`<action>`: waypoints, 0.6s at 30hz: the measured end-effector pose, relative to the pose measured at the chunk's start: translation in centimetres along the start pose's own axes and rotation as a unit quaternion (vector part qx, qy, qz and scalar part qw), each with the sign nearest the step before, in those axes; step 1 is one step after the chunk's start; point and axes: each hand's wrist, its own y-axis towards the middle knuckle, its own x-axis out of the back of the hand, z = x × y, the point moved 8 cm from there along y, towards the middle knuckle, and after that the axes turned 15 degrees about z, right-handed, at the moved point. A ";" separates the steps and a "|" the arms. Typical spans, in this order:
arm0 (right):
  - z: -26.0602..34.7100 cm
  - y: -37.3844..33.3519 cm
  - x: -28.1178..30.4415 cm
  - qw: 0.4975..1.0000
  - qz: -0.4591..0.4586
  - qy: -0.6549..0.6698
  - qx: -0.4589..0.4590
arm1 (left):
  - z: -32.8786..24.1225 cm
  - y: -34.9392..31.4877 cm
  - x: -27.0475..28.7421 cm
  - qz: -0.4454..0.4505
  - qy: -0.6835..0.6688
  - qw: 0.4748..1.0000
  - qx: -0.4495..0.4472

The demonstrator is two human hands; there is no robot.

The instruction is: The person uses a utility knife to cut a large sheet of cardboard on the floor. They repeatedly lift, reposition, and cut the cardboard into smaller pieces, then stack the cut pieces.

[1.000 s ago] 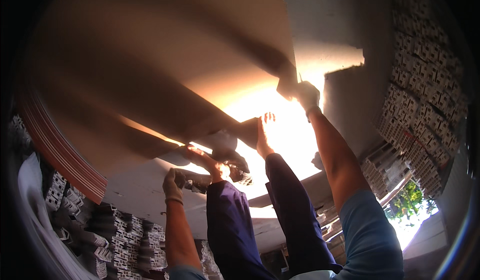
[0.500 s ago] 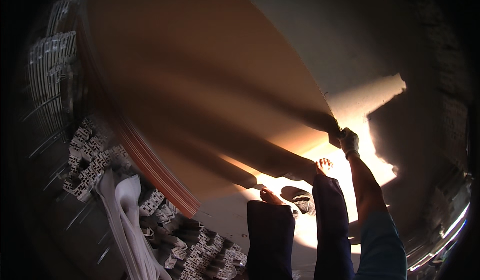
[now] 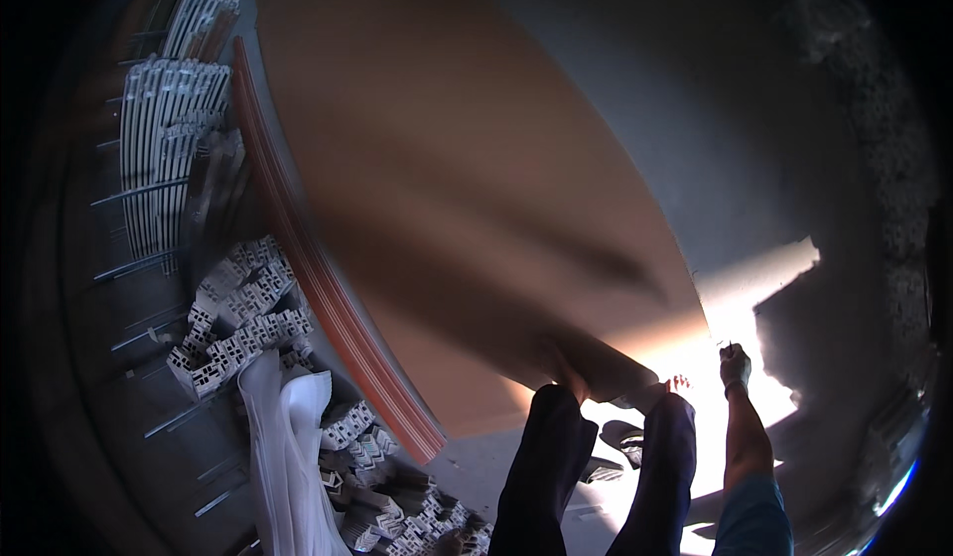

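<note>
A large flat brown sheet [image 3: 476, 208] lies across the floor in front of me. My right hand [image 3: 735, 367] is closed just beyond the sheet's right near corner, over a brightly sunlit patch of floor. A small dark thing shows at its fingers, too small and glare-washed to name. Between hand and sheet I see a narrow gap. My left hand is not in view. My bare feet are at the sheet's near edge, one of them partly hidden by my dark trouser leg [image 3: 546, 457].
Along the left lie long reddish striped strips [image 3: 328, 288], bundled pale hollow profiles [image 3: 248, 347], a rack of white lengths [image 3: 169, 159] and translucent plastic sheeting [image 3: 283, 457]. Dark sandals [image 3: 623, 439] sit between my legs.
My right hand has come away from the sheet's corner. The whole scene has shifted right and down in view, and my left foot has moved forward to the sheet's edge.
</note>
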 end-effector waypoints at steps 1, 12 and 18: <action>-0.7 -1.5 0.8 0.996 0.041 0.056 -0.049 | -0.9 -0.6 0.4 0.009 -0.005 1.000 -0.021; 12.9 -25.1 24.7 0.976 0.094 0.191 -0.050 | -16.9 -14.7 4.7 0.097 -0.077 0.970 -0.209; 20.5 -30.5 31.1 0.965 0.088 0.244 -0.044 | -27.8 -21.7 7.9 0.094 -0.093 0.946 -0.295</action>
